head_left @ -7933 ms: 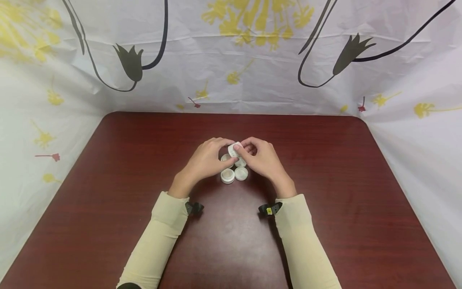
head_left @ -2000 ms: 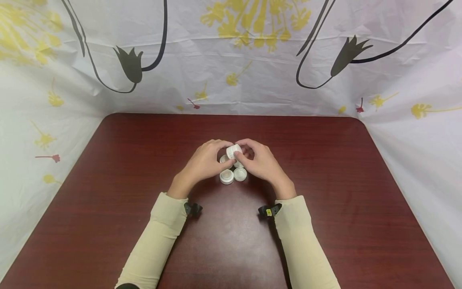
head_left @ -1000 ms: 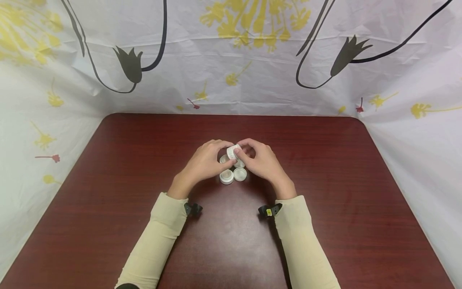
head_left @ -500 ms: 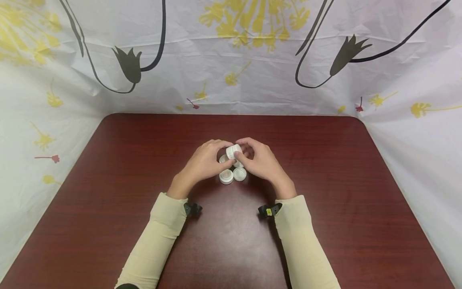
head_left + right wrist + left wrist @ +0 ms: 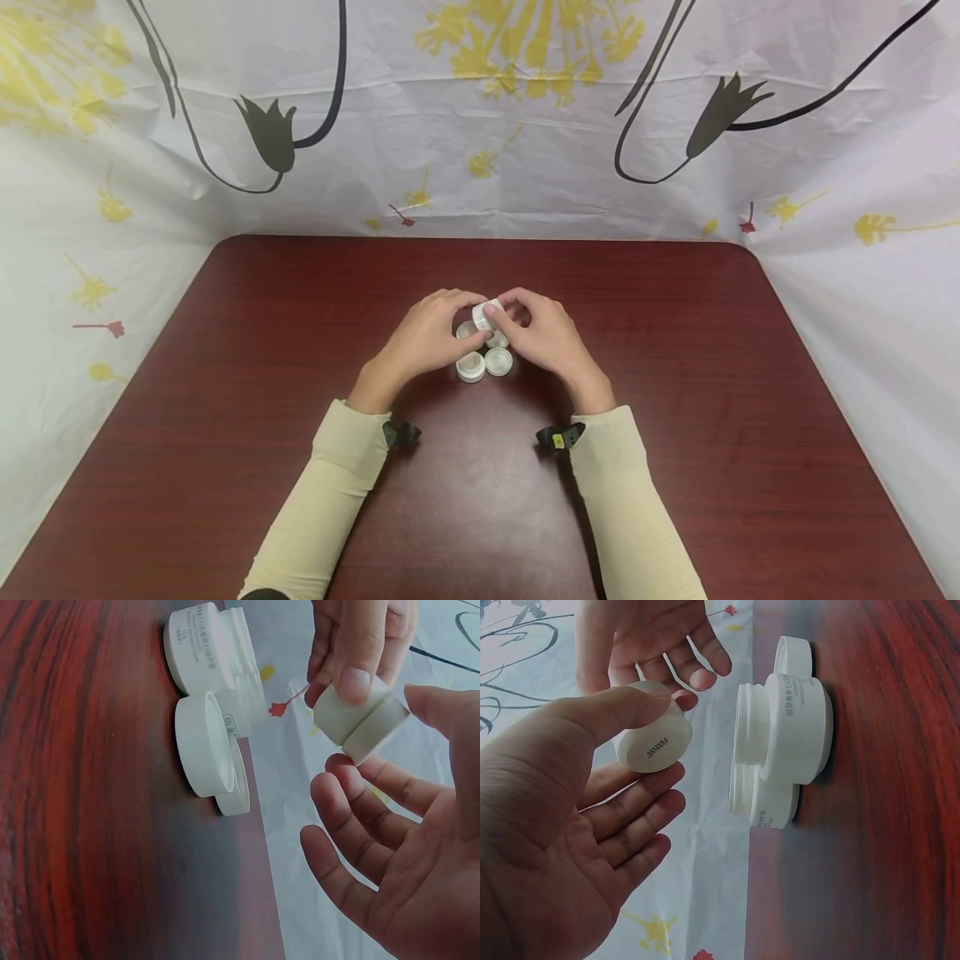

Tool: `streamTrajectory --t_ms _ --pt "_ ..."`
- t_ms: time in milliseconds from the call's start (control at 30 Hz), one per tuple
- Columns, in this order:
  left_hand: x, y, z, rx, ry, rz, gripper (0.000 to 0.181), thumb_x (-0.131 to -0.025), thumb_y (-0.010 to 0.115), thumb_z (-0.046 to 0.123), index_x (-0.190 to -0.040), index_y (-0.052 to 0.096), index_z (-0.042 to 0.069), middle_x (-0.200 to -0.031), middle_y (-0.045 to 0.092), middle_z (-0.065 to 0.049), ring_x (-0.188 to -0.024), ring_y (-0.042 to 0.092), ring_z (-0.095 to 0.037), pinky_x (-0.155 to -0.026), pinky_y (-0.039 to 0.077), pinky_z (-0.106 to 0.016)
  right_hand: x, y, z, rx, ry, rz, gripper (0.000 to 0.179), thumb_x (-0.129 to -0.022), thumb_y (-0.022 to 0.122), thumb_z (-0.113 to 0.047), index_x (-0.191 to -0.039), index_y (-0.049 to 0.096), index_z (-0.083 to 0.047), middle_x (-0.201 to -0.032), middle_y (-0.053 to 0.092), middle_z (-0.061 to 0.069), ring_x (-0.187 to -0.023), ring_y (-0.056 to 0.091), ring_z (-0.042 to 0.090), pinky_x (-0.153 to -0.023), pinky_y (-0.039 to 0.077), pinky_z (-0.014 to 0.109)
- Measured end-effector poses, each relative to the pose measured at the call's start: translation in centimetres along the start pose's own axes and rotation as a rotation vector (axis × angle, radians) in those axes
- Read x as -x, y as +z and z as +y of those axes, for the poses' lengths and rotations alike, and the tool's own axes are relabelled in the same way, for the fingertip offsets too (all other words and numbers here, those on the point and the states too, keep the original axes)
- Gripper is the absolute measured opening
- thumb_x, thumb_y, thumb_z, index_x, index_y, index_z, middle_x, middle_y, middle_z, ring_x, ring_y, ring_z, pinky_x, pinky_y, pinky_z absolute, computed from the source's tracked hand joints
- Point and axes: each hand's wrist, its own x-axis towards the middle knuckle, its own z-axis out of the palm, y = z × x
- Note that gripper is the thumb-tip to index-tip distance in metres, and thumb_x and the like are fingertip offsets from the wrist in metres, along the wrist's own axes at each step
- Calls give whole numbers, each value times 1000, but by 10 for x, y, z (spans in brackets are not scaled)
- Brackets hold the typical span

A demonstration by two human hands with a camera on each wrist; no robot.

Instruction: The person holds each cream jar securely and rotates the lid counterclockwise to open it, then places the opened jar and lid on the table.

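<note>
Above the table, both hands hold one small white screw-top jar [image 5: 482,319] between them. My left hand [image 5: 427,333] pinches its body [image 5: 335,718] between thumb and fingers, and the base with small dark print faces the left wrist view. My right hand [image 5: 553,335] has its thumb and fingertips at the jar's lid [image 5: 377,729]. A narrow groove shows between lid and body. Beneath the hands stand two open white jars, the nearer jar [image 5: 471,367] with its threaded neck bare and the farther jar [image 5: 246,701] partly hidden. Beside them lie two loose lids, including the near lid [image 5: 498,362].
The dark red wooden table [image 5: 480,517] extends around the jars. A white sheet [image 5: 525,192] with yellow and grey plant prints hangs at the back and along both sides. A black wrist camera [image 5: 561,437] sits at the right cuff, another camera [image 5: 402,434] at the left.
The right thumb and fingers shift back and forth at the held jar's lid over the last seconds. The jar's tilt varies slightly; the jars and lids on the table stay put.
</note>
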Motion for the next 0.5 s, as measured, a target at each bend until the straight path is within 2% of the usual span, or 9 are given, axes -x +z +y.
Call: streamTrajectory --t_ms 233,500 --pt "0 0 0 0 0 0 49 -92 80 34 -136 71 13 -131 74 -5 -122 67 -26 -105 54 -47 0 1 0 -15 -30 -8 30 -100 69 -42 -120 72 -20 -95 73 0 -85 69 17 -77 52 35" --pt "0 0 0 1 6 1 47 -93 80 34 -134 71 13 -130 75 -5 -122 68 -28 -104 54 -47 1 0 0 -3 -79 -18 34 -99 71 -31 -129 70 -17 -95 72 3 -85 67 17 -79 51 34"
